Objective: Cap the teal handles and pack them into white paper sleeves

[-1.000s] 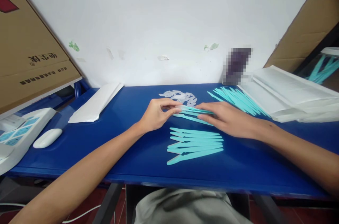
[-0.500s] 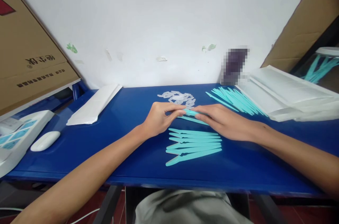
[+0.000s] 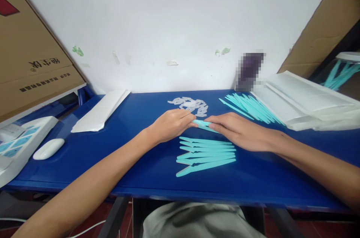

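Note:
Between my two hands is a turquoise eyebrow razor (image 3: 203, 125), held level just above the blue table. My left hand (image 3: 174, 124) pinches its left end, and its fingertips hide that end. On the other side, my right hand (image 3: 234, 128) has thumb and fingers closed on the razor's right part. Whether a second razor lies against it, I cannot tell. Nearer to me, several eyebrow razors (image 3: 206, 155) lie in a fanned row, blade ends to the left. Behind my hands sits a pile of small translucent plastic covers (image 3: 191, 105).
More turquoise razors (image 3: 250, 107) are heaped at the back right, beside white plastic packaging (image 3: 312, 99). To the left are a flat white packet (image 3: 101, 112), a white mouse (image 3: 48, 149) and a white device with blue keys (image 3: 26, 142). Cardboard (image 3: 36, 42) stands at the far left.
My left hand has turned over the razor, its thumb now less visible, and the hands have dropped slightly. More of the razor's middle shows between them. The fanned row is unchanged.

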The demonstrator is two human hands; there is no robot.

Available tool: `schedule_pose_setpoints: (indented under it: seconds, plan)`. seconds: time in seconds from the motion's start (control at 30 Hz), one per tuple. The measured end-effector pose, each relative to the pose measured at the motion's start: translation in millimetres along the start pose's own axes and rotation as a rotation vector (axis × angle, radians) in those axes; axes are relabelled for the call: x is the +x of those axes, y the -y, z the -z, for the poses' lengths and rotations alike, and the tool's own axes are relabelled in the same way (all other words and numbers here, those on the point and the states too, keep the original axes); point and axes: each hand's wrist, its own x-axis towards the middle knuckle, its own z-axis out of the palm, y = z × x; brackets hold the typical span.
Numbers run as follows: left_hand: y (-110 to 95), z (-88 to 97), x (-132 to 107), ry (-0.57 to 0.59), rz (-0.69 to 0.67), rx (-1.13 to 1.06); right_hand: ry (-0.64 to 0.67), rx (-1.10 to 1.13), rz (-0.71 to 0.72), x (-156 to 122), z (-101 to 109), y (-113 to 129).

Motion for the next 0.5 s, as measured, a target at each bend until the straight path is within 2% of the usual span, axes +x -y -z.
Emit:
schedule_pose_setpoints:
  seconds: [0.07, 0.17, 0.37, 0.43, 0.5]
  plan:
    - [8, 0.6, -2, 0.051, 0.051, -0.074, -0.057, -0.105, 0.002, 1, -5, -4]
    - [25, 2.9, -10, 0.11, 0.241, -0.173, -0.124, -0.315, -0.05, 5, -14, -9]
    - [56, 0.9, -30, 0.108, 0.61, -0.184, -0.107, -0.559, -0.08, 19, -26, -6]
    - [59, -1.3, -33, 0.12, 0.66, -0.196, -0.113, -0.583, -0.069, 22, -28, -4]
    - [58, -3.7, -33, 0.141, 0.639, -0.21, -0.153, -0.583, -0.044, 21, -28, -3]
